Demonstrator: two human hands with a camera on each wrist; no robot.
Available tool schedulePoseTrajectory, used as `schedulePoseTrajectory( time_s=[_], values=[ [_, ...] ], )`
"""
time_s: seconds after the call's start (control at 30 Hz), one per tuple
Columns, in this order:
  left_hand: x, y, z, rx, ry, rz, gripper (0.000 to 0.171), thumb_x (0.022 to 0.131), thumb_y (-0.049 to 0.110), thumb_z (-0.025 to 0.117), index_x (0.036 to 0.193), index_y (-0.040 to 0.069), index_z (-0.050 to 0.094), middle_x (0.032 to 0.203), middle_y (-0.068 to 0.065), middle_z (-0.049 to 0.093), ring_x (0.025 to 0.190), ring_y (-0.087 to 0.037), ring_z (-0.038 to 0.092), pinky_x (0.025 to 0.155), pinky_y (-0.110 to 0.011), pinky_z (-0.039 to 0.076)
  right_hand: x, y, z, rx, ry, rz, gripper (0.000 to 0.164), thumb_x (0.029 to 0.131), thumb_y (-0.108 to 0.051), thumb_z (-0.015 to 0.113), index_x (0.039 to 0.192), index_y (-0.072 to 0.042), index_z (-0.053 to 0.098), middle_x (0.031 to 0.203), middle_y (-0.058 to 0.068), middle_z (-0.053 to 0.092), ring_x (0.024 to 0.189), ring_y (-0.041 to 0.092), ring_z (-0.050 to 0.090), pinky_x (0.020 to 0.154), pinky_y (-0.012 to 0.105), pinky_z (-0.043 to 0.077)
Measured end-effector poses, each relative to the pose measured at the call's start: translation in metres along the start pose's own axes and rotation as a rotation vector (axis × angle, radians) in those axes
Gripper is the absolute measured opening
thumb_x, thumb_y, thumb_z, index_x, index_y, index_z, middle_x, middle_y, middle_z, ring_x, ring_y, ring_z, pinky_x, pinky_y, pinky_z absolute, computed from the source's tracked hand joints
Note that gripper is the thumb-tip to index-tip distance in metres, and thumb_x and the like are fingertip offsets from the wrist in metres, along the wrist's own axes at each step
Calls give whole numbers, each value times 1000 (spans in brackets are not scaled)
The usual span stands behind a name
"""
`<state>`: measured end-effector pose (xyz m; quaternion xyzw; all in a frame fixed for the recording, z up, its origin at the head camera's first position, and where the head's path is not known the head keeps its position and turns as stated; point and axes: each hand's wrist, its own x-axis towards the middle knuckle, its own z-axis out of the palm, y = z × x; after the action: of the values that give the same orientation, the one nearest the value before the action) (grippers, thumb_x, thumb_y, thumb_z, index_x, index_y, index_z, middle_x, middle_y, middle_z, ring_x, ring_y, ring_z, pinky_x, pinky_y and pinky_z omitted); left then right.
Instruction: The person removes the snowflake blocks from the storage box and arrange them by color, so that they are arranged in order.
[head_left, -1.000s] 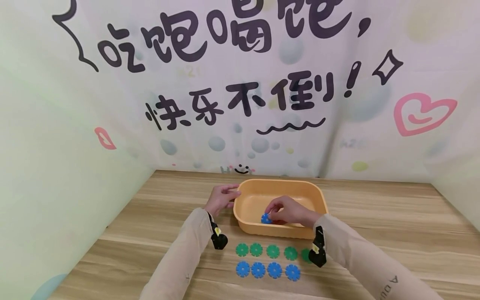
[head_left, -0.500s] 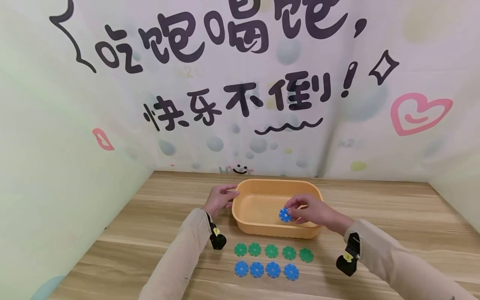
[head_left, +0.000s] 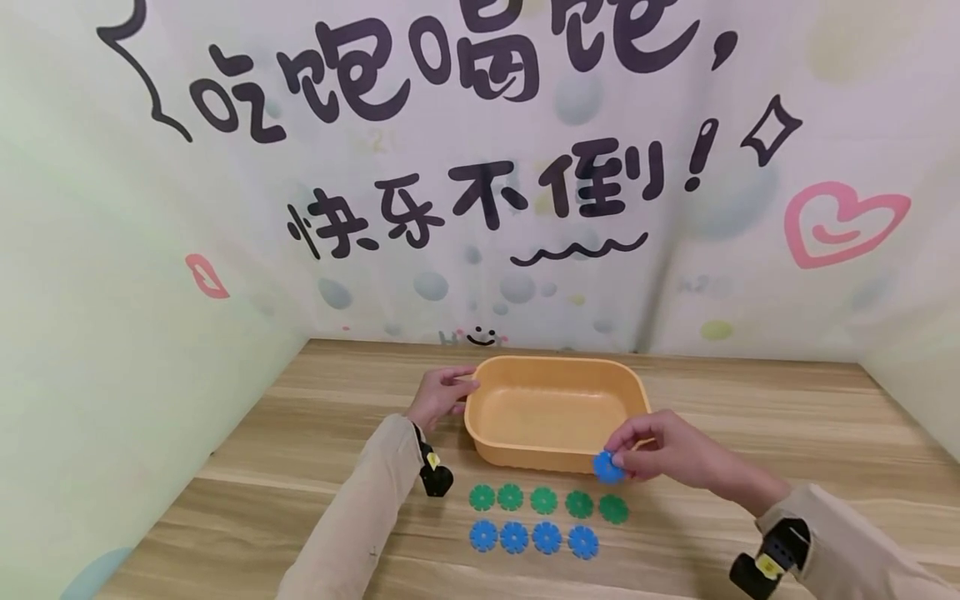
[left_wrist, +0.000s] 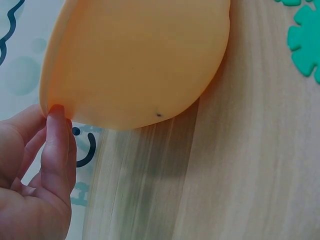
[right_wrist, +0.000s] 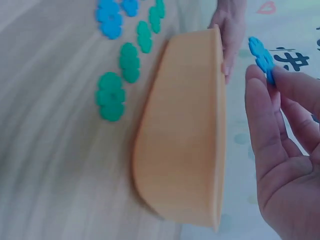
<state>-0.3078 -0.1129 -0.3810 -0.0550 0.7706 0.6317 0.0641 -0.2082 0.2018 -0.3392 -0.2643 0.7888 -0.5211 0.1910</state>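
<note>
An orange plastic tub (head_left: 558, 408) stands on the wooden table, its inside showing bare. My left hand (head_left: 441, 396) holds the tub's left end, thumb and fingers pinching its rim (left_wrist: 44, 95) in the left wrist view. Between thumb and fingertips, my right hand (head_left: 667, 450) pinches a blue notched disc (head_left: 608, 467), raised just in front of the tub's near right corner. In the right wrist view this blue disc (right_wrist: 261, 57) is seen tilted nearly edge-on. A row of green notched discs (head_left: 543, 501) lies before the tub, with a row of blue discs (head_left: 547, 537) nearer me.
The wooden table (head_left: 300, 467) ends at the back against a white printed curtain (head_left: 420, 208) with black lettering. A pale wall (head_left: 112, 333) rises at the left. Black wrist cameras sit on both sleeves.
My right hand has lifted the blue disc out of the tub and carried it right and toward me, past the near rim. The left hand stays at the tub's left end.
</note>
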Motion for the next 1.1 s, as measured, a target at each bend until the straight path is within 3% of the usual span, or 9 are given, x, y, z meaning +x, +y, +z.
schedulePoseTrajectory(
  time_s=[0.23,0.5,0.8,1.1],
  values=[
    [2,-2,0,-14,0,0,35,81,10,65,115,7,59,91,-11,60,81,-22,62,55,-22,51,-15,22,8,-17,-68,-11,18,85,-15,59,93,2,60,80,6,59,67,12,59,60,36,53],
    [2,-2,0,-1,3,-10,34,81,11,65,115,9,60,93,-11,60,78,-21,62,51,-19,47,-18,53,18,9,-87,-91,14,84,-9,60,88,4,60,79,2,60,65,8,59,53,35,53],
    [3,-1,0,4,-1,-2,34,81,11,64,115,8,60,93,-11,60,79,-21,62,52,-20,48,-16,56,24,-12,-62,27,10,82,-9,62,86,0,61,78,5,58,60,8,55,48,25,51],
    [4,-1,0,-27,-10,-6,33,81,9,64,113,8,61,91,-12,61,77,-20,63,52,-20,50,-17,57,28,-52,-57,134,9,79,-11,65,82,-3,61,71,5,58,58,9,53,47,23,49]
  ],
)
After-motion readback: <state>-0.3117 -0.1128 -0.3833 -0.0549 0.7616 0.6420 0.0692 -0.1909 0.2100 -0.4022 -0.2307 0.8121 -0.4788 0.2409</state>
